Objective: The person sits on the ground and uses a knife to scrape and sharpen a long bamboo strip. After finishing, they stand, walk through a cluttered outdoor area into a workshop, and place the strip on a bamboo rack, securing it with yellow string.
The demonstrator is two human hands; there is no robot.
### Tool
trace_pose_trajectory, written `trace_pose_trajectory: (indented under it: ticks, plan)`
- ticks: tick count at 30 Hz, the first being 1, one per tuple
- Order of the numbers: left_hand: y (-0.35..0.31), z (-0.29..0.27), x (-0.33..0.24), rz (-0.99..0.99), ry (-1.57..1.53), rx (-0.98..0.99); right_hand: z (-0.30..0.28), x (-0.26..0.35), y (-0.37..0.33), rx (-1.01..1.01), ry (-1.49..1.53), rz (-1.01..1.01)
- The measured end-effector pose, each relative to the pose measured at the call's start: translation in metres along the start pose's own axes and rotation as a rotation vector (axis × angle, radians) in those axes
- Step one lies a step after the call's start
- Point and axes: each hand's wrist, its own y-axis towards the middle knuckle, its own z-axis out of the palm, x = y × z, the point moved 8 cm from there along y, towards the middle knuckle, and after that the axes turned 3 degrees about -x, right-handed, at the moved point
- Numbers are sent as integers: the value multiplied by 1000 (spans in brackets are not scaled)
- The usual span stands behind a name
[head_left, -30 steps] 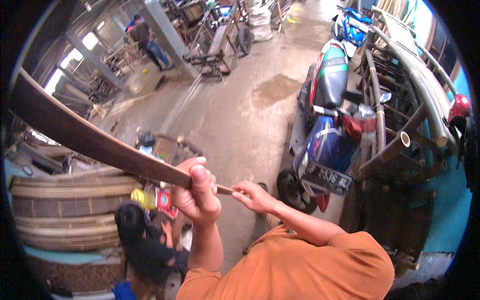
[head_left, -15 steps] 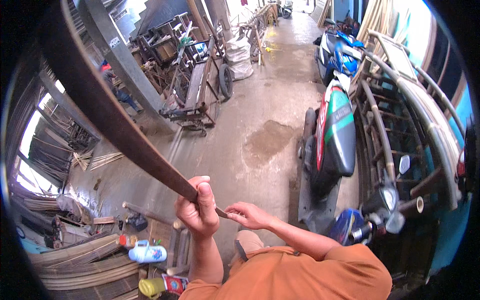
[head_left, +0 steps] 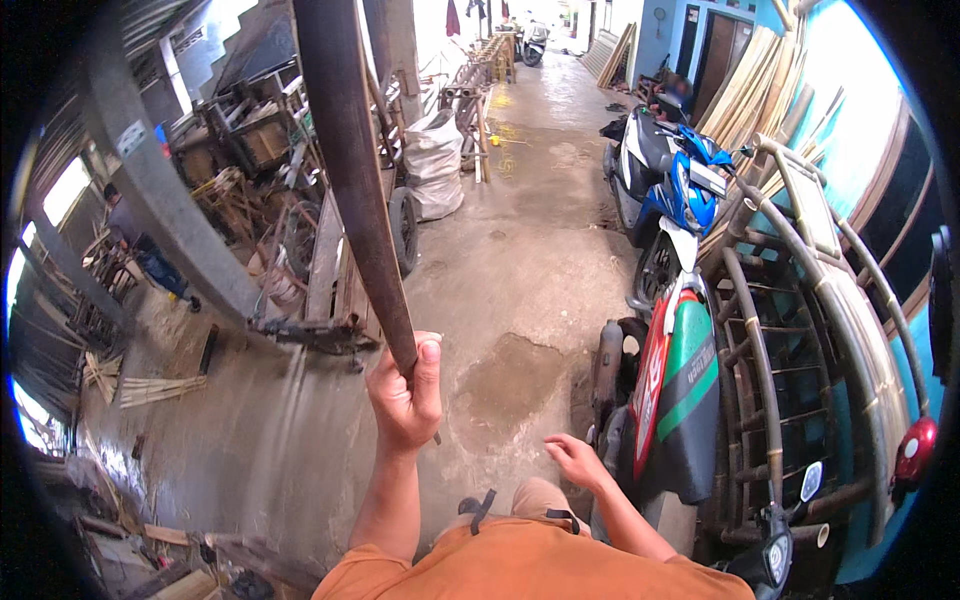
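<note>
The wide fisheye view looks from the wearer's head, down and forward, over the near orange cloth shirt (head_left: 530, 562), with the bare left grip (head_left: 405, 398) and long, curved, dark-brown strip (head_left: 350, 150) close by; it faces along the brownish-grey concrete floor (head_left: 530, 270) to a far white scooter (head_left: 535, 42), straight edges bending toward its rim

We've got daylight from the far end, top centre, clipped to white; upper right is blown out too. The wet-looking floor (head_left: 545, 120) throws glare back toward us. The left side sits dimmer, with bright gaps at the edge, and we lose detail in deep shade behind the bamboo rack (head_left: 751, 340). Left hand (head_left: 405, 395) is evenly lit, reasonably sharp. Fisheye: black rim, blue fringing, rack bowed near the edge. Far background is soft.
</note>
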Motion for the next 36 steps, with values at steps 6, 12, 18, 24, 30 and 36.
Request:
trace_pose_trajectory:
  ticks: [6,12,18,24,30,36]
  plan:
    - [154,112,136,37,-71,66,-84,-97,167,-224,176,208]
    - [295,235,269,6,-228,26,-136,-91,436,-79,35,71]
    - [453,380,362,-98,-206,112,-195,133,695,187,61,-230]
    - [585,545,497,-191,-223,261,-237,243,906,386,164,-578]
    - [703,717,668,-427,-261,446,-284,189,1128,189,257,-592]
    - [830,801,714,-52,45,213,-373,196,1316,111,406,-369]
